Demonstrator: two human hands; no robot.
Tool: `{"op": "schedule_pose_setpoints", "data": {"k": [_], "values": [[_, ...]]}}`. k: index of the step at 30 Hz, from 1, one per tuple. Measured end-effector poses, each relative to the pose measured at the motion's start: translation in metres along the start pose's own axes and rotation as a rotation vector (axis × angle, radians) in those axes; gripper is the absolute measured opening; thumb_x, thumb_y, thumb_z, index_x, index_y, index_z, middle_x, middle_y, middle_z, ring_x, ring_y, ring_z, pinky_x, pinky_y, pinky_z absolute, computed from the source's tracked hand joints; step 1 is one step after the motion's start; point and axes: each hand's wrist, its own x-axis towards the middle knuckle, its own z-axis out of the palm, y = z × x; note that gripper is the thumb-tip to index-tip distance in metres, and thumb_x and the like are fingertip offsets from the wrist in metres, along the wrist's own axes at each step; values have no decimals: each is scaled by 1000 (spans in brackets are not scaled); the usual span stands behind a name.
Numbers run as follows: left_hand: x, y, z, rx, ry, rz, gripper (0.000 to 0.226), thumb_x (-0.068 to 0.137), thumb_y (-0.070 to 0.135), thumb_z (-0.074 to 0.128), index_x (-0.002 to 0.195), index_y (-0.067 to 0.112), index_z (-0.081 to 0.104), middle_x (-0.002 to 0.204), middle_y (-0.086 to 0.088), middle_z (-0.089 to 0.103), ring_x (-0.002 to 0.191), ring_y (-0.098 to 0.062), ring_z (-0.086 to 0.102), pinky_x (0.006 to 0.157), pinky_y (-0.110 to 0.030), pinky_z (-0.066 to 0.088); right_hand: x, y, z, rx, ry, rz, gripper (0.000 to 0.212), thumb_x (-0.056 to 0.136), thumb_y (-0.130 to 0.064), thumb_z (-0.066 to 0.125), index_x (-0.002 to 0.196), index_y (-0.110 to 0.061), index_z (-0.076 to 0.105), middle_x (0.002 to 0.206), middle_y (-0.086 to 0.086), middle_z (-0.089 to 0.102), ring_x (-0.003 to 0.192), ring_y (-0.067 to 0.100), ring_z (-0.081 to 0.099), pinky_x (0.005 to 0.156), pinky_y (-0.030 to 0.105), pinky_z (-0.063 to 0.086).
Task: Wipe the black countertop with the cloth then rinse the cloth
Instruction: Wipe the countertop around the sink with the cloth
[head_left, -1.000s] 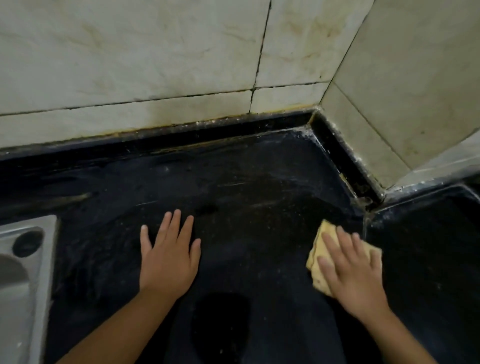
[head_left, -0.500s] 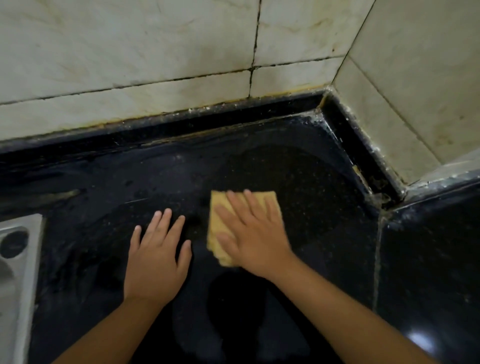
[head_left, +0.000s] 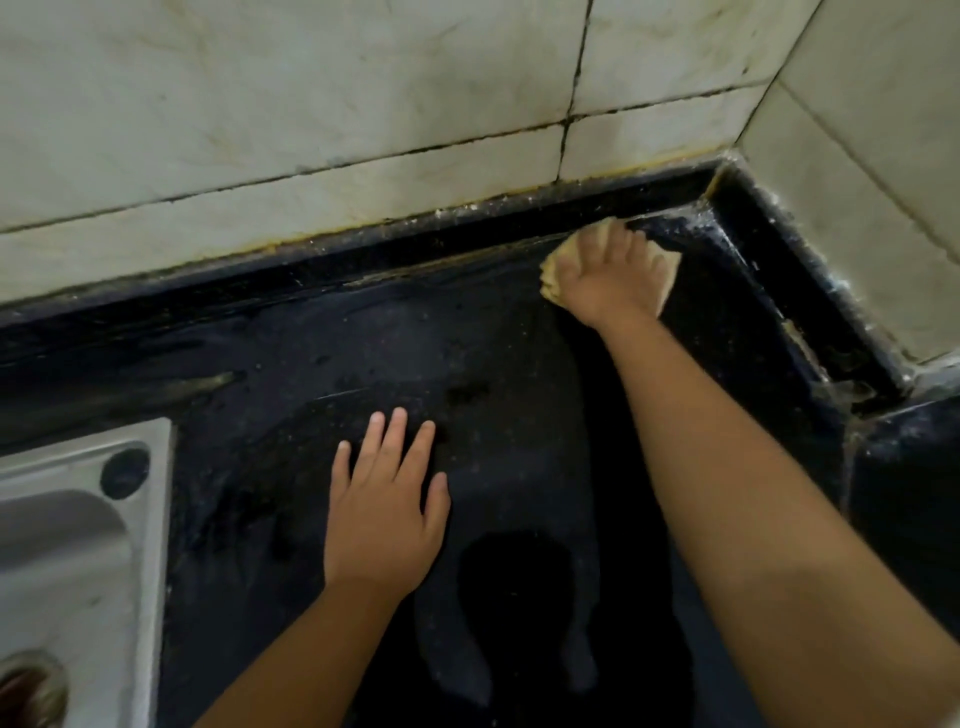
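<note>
The black countertop (head_left: 493, 364) looks wet and streaked, with pale grit along its back edge. A yellow cloth (head_left: 558, 260) lies flat on it at the far back, close to the corner where the raised black ledges meet. My right hand (head_left: 610, 280) presses on the cloth with fingers spread and straight, covering most of it. My left hand (head_left: 384, 514) rests flat on the countertop nearer to me, fingers straight, holding nothing.
A steel sink (head_left: 72, 561) sits at the left edge, with a round tap hole (head_left: 124, 470) and its drain (head_left: 31, 686) at the bottom corner. Stained white wall tiles (head_left: 311, 130) rise behind and to the right. A raised black ledge (head_left: 789, 291) runs along both walls.
My right hand has slid the cloth from the middle of the countertop, beside my left hand, away to the back corner. My left hand stays flat in place.
</note>
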Motion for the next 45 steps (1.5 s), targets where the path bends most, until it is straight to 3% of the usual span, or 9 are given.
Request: {"op": "schedule_pose_setpoints", "data": {"k": [5, 8, 10, 13, 23, 30, 36, 41, 45], "values": [[0, 1, 1, -51, -19, -23, 54, 87, 36, 31, 122, 8, 60, 130, -16, 55, 123, -33, 49, 98, -53, 30, -72, -29, 29, -96, -36, -343, 56, 98, -43, 21, 149, -28, 4, 158, 0, -8, 145, 24, -8, 115, 44, -2], [0, 2, 0, -40, -4, -14, 53, 87, 35, 31, 120, 8, 62, 128, -17, 57, 120, -34, 52, 95, -55, 35, -136, 8, 47, -169, 11, -574, 52, 93, -46, 25, 140, -25, 38, 148, 6, 36, 136, 27, 34, 107, 43, 15], [0, 2, -1, -39, 15, -11, 52, 86, 34, 32, 118, 7, 63, 126, -17, 58, 118, -35, 54, 94, -55, 37, -159, 48, 46, -216, -12, -528, 57, 95, -52, 12, 132, -26, 47, 137, 4, 52, 127, 27, 47, 100, 41, 20], [1, 2, 0, -8, 31, 6, 51, 85, 33, 34, 116, 6, 64, 123, -18, 60, 115, -36, 56, 92, -57, 35, -154, 103, 21, -182, -57, -302, 90, 74, -74, -13, 146, -31, 21, 155, -5, 14, 143, 21, 16, 109, 36, 6], [1, 0, 3, 7, 31, -22, 52, 91, 38, 27, 114, 12, 66, 122, -11, 62, 115, -29, 57, 97, -47, 41, -22, 66, -7, 49, 98, 225, 58, 98, -44, 19, 149, -19, 7, 158, 7, -5, 144, 27, -6, 115, 45, -3], [2, 0, 0, -7, 42, -14, 50, 83, 36, 35, 113, 11, 66, 121, -13, 63, 114, -31, 58, 101, -44, 37, -4, 45, -11, 40, 46, 194, 58, 98, -45, 15, 149, -20, 2, 157, 6, -10, 144, 27, -10, 115, 45, -7], [3, 2, -6, 3, -35, -20, 50, 82, 36, 35, 111, 12, 68, 119, -12, 64, 111, -31, 60, 87, -54, 45, -62, 3, 15, -96, -28, -180, 56, 98, -43, 16, 149, -24, -1, 158, 4, -9, 144, 26, -8, 115, 43, -4], [4, 2, -7, 5, -48, -9, 50, 81, 35, 36, 111, 11, 68, 118, -13, 65, 111, -31, 60, 88, -53, 42, -152, 21, 50, -159, 52, -376, 57, 91, -47, 17, 133, -23, 47, 138, 8, 51, 128, 31, 44, 103, 43, 19], [3, 2, -7, -14, -52, -19, 50, 81, 36, 35, 110, 11, 68, 118, -13, 64, 111, -31, 60, 88, -53, 43, -191, 74, 43, -161, -71, -265, 61, 94, -55, 1, 135, -28, 38, 137, 0, 52, 128, 19, 32, 105, 32, 5]]}}
